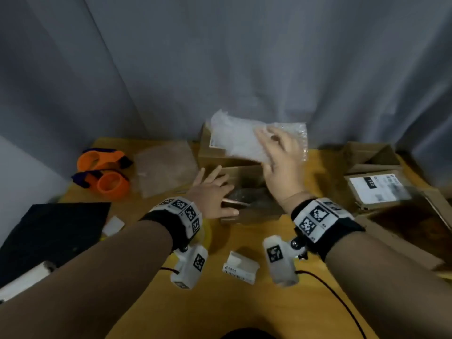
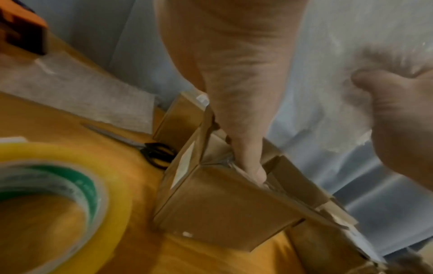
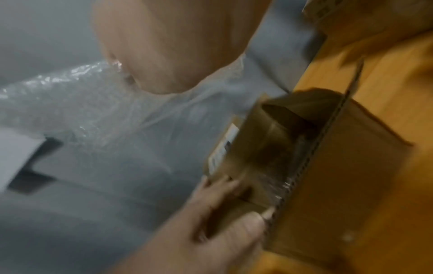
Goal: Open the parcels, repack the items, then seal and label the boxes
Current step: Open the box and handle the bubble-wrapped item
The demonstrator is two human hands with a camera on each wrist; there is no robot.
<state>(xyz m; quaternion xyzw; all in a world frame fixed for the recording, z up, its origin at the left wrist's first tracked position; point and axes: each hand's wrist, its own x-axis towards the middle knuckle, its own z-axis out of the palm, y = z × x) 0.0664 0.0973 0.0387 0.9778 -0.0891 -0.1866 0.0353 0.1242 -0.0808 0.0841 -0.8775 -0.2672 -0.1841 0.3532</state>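
Overhead, largest to smallest:
Backdrop: a grey curtain (image 1: pixel 244 57) hangs behind the workspace.
Bench: a wooden bench (image 1: pixel 244 314) carries the parcels and tools.
Black mat: a dark mat (image 1: pixel 49 231) lies at the left edge.
Far-right parcels: an opened box (image 1: pixel 371 157) stands behind a labelled parcel (image 1: pixel 378 189).
Centre box: an open cardboard box (image 1: pixel 247 192) sits mid-bench, flaps up, with a second box (image 1: pixel 215 155) just behind it.
Bubble-wrap packet: a bubble-wrapped packet (image 1: pixel 247 140) is held up above the centre box.
Foam sheet: a foam sheet (image 1: pixel 163 167) lies flat left of the boxes.
Right hand: the right hand (image 1: pixel 281 157) is raised, fingers (image 1: pixel 263 133) grasping the packet.
Left hand: the left hand (image 1: pixel 210 194) rests on the box's left rim, fingers (image 2: pixel 243 152) straight and released, reaching inside.
Tape dispensers: two orange dispensers (image 1: pixel 105 172) sit far left.
Tape roll: a yellowish tape roll (image 2: pixel 63 194) lies under the left wrist.
Scissors: black-handled scissors (image 2: pixel 150 150) lie beside the box.
Small carton: a white carton (image 1: pixel 239 267) lies near the front.
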